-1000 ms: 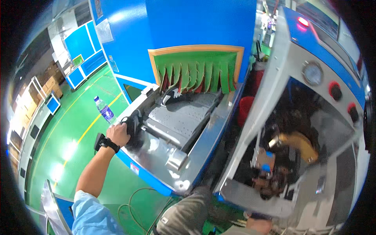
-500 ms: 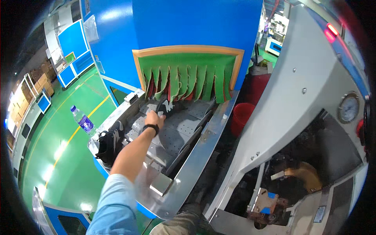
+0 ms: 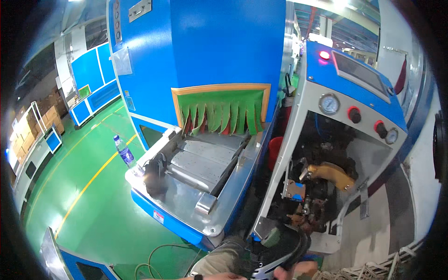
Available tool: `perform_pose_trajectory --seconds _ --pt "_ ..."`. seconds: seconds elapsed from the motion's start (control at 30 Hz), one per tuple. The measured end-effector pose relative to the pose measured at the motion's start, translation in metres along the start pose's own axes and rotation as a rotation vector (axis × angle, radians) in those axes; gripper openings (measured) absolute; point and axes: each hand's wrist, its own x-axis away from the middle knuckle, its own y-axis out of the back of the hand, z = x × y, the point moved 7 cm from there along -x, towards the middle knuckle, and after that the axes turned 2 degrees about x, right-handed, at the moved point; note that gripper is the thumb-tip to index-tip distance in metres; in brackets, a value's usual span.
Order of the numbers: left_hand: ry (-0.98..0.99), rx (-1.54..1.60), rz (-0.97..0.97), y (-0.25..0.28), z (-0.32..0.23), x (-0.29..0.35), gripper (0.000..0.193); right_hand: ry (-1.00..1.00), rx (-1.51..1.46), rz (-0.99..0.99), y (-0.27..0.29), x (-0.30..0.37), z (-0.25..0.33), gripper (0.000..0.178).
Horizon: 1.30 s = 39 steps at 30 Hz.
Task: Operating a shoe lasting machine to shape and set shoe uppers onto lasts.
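At the lower edge, a black shoe [image 3: 273, 255] with pale stripes is tilted in front of the open machine. My right hand [image 3: 298, 269] grips it from the right, partly cut off by the picture edge. Just left of the shoe lies my left hand [image 3: 225, 276], with a dark band at its wrist; most of it is cut off, so its fingers cannot be read. A second dark shoe [image 3: 155, 175] rests on the near left corner of the metal conveyor frame [image 3: 182, 200], beside a clear bottle [image 3: 125, 151] with a purple label.
Grey perforated plates [image 3: 200, 154] run under a green strip curtain [image 3: 219, 109] into a blue cabinet [image 3: 228, 42]. On the right, a grey machine holds a curved tan part [image 3: 331, 174], a gauge [image 3: 329, 103] and red-black knobs [image 3: 354, 114]. A cable [image 3: 151, 256] lies on the green floor.
My left hand has drawn back from the curtain to the lower edge. The shoe it held there no longer shows on the plates. The view has turned right; a shoe and my right hand now appear.
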Motion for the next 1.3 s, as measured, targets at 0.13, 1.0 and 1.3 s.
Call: perform_pose_trajectory --seconds 0.13,1.0,1.3 --pt "-0.525 -0.551 -0.152 0.017 -0.016 -0.038 0.103 -0.636 -0.792 -0.073 0.038 -0.005 0.027 0.042" --pt "-0.324 0.11 0.105 -0.062 -0.13 -0.143 0.015 -0.529 0.292 -0.003 0.227 -0.265 0.062 0.08" --pt "-0.298 0.249 0.237 -0.045 -0.141 -0.174 0.02 -0.535 0.796 0.135 0.206 -0.302 0.02 0.076"
